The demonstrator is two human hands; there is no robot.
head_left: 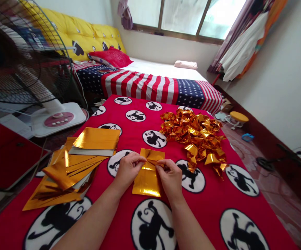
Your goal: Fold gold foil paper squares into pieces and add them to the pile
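Note:
A sheet of gold foil paper (pixel 148 181) lies in front of me on a red cloth with monkey prints (pixel 205 215). Creases cross the sheet, and a narrow fold stands up near its far part. My left hand (pixel 130 167) pinches the left end of that fold between thumb and fingers. At the right end, my right hand (pixel 171 175) pinches the same fold. To the left is a stack of flat gold foil sheets (pixel 95 139), fanned out toward me. On the right sits a heap of folded gold foil pieces (pixel 196 130).
A white electric fan (pixel 59 119) stands at the left beside a dark red panel (pixel 7 152). Behind the table is a bed with a striped, starred cover (pixel 145 83). A yellow stool (pixel 239 117) and a blue object (pixel 247 137) are on the floor at right.

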